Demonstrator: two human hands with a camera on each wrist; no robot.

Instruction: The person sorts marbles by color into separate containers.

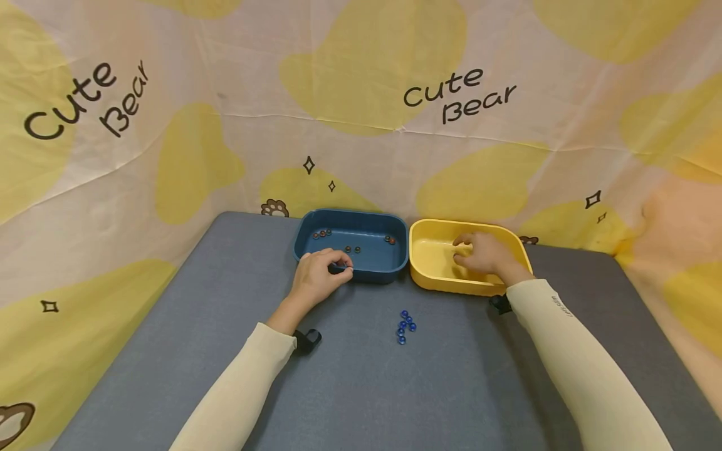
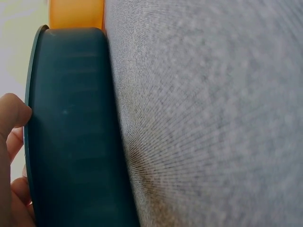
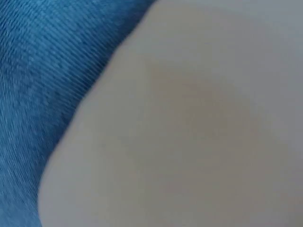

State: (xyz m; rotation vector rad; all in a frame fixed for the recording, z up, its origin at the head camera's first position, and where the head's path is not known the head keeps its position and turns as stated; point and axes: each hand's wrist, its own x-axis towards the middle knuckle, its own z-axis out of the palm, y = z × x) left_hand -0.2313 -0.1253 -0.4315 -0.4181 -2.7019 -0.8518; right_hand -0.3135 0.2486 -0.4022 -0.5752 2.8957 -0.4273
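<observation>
My left hand (image 1: 319, 275) is at the near left rim of a blue bin (image 1: 397, 266), thumb and forefinger curled about the rim. In the left wrist view a fingertip (image 2: 21, 112) lies right at the bin's edge, with other fingers partly hidden behind the wall. Several reddish-brown marbles (image 1: 348, 249) lie inside this bin. Over the inside of a yellow bin (image 1: 431, 263) is my right hand (image 1: 482, 254), thumb and forefinger apart and no object showing between them. Several blue marbles (image 1: 402, 325) are grouped on the table in front of the bins.
The two bins stand side by side at the back of the grey-blue table (image 1: 350, 388), against a printed cloth (image 1: 361, 94). Black straps (image 1: 307, 340) are at both wrists. A blurred pale surface fills most of the right wrist view, beside blue woven fabric (image 3: 42, 56).
</observation>
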